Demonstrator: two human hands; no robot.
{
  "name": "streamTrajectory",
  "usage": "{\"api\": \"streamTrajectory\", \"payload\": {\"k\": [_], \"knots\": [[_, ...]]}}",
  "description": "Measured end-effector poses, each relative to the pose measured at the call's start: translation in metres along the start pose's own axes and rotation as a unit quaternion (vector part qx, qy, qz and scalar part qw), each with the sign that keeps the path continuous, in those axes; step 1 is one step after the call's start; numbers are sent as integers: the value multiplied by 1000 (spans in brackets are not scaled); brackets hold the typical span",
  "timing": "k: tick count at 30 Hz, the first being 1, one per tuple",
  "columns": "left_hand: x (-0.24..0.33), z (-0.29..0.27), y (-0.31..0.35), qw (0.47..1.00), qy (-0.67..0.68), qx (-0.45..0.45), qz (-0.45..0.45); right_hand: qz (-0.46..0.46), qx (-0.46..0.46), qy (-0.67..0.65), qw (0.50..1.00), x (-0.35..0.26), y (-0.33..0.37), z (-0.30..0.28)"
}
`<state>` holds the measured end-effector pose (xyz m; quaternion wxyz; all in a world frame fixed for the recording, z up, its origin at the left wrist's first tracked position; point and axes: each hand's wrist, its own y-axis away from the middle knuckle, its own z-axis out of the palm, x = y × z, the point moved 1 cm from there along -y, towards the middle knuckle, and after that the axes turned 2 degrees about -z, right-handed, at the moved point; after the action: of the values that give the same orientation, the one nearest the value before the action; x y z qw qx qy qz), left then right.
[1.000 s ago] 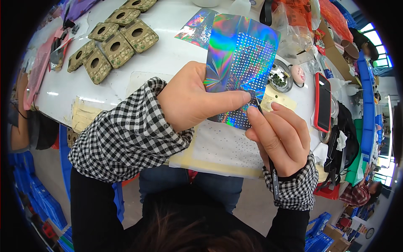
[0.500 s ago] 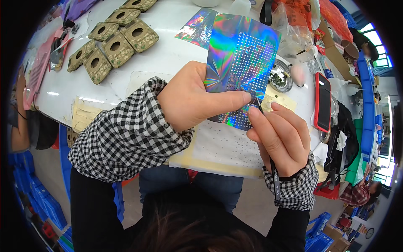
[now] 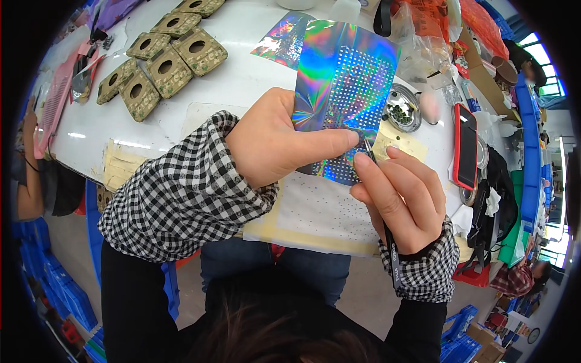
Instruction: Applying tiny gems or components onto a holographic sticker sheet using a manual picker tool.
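Observation:
My left hand [image 3: 263,142] grips a shiny rainbow holographic sheet [image 3: 318,72] covered in rows of small pale dots. Its thumb lies across the front of the lower part, while the other fingers are hidden behind. In my right hand [image 3: 404,202] is a pair of slim black tweezers [image 3: 389,239], held like a pen. Their two thin tips come close to the sheet's lower right side, near my left thumb tip; whether they touch it or pinch anything is too small to tell. Under the hands lies a white paper [image 3: 327,212] scattered with tiny dark specks.
Several camouflage square pieces with round holes [image 3: 166,66] lie at the far left. Another holographic sheet [image 3: 283,39] is behind the held one. To the right are a metal dish [image 3: 404,109] with dark green bits, a red-cased phone [image 3: 465,147] and plastic bags [image 3: 417,51].
The holographic sheet and my left thumb have shifted slightly left. My right hand has moved a little left with the tweezers, and their tips now show more plainly.

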<state>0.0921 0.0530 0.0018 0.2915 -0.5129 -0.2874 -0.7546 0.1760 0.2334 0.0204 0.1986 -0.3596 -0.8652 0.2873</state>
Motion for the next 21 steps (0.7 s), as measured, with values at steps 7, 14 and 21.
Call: {"api": "streamTrajectory", "payload": {"k": [7,14,21], "knots": [[0,0,0,1000,-4,-3,7,0,5,-1,1000,1,0,2],[-1,0,0,1000,-6,-1,2,-2,8,1,1000,1,1,3],[1,-2,1,1000,-1,-11,-18,-4,4,0,1000,1,2,3]]}}
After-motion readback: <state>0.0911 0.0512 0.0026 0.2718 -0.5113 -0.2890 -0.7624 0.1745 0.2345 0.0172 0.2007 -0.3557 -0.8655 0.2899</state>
